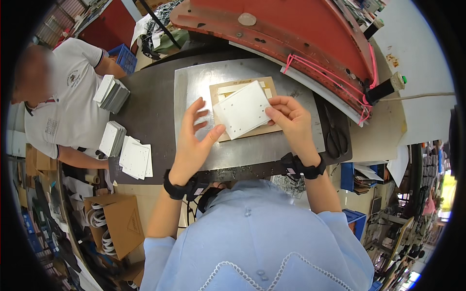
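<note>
A white rectangular sheet [242,110] with small punched holes is tilted above a tan board [269,85]. My right hand [295,125] pinches the sheet's right edge between thumb and fingers. To its left, my left hand [190,145] is open, fingers spread, the thumb tip close to the sheet's lower left side; whether it touches I cannot tell. Pale strips show on the board behind the sheet, which hides most of that board. Beneath lies a shiny metal plate [191,87] on the dark table [150,89].
A red machine [296,24] with pink cord overhangs the far right. Black scissors [336,139] and a black thread spool [386,90] are at the right. Stacks of sheets [113,139] and loose white sheets [134,157] lie left, beside another person [73,97].
</note>
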Available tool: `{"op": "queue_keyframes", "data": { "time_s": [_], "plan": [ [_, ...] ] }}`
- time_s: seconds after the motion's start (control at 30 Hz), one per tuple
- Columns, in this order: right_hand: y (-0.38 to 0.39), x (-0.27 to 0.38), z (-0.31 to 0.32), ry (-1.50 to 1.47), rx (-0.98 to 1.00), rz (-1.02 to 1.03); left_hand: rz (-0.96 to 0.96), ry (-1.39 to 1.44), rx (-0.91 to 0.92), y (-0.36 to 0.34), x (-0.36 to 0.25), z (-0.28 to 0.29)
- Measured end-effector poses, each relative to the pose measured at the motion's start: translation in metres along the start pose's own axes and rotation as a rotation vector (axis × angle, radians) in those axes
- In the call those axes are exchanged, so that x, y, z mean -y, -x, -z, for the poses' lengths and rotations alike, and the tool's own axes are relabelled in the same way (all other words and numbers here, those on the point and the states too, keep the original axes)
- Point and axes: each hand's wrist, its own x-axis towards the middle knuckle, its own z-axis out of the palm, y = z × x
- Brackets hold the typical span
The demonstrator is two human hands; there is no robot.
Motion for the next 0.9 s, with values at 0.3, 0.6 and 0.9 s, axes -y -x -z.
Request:
{"op": "queue_keyframes", "data": {
  "time_s": [0.3,0.6,0.9],
  "plan": [
    [0.013,0.003,-0.002,-0.358,0.132,-0.208,0.338,0.700,0.101,0.014,-0.012,0.008],
    [0.015,-0.018,-0.005,-0.290,0.206,-0.214,0.411,0.851,0.105,0.032,-0.006,0.008],
    [0.019,-0.031,-0.021,0.049,0.095,-0.027,0.378,0.704,-0.287,0.036,0.012,0.016]
  ]
}}
